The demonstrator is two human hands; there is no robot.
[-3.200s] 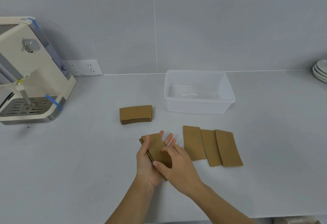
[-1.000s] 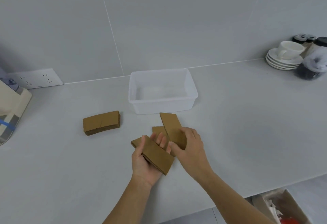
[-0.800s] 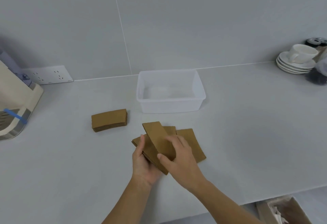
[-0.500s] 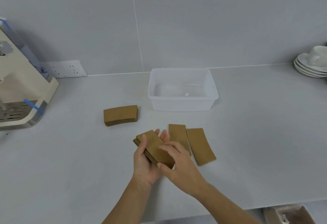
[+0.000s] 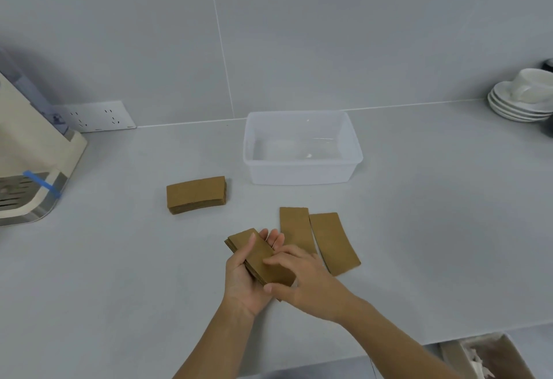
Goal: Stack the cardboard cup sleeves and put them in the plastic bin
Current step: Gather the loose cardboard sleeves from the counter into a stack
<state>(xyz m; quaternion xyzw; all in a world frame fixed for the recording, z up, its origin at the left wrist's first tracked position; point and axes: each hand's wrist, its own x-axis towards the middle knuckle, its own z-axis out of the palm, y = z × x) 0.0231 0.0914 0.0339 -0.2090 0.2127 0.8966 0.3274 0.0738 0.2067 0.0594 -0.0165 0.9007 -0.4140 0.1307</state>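
Both forearms are bare up to the frame edge; the left hand [image 5: 244, 281] and right hand [image 5: 308, 284] carry no rings, watch or gloves.

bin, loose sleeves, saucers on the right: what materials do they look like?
Bin: translucent plastic, likely glossy; the counter shows through its walls, with glints inside.
Loose sleeves: matte brown cardboard, flat, no shine.
Saucers: white, smooth, probably glazed ceramic; too far off to confirm.
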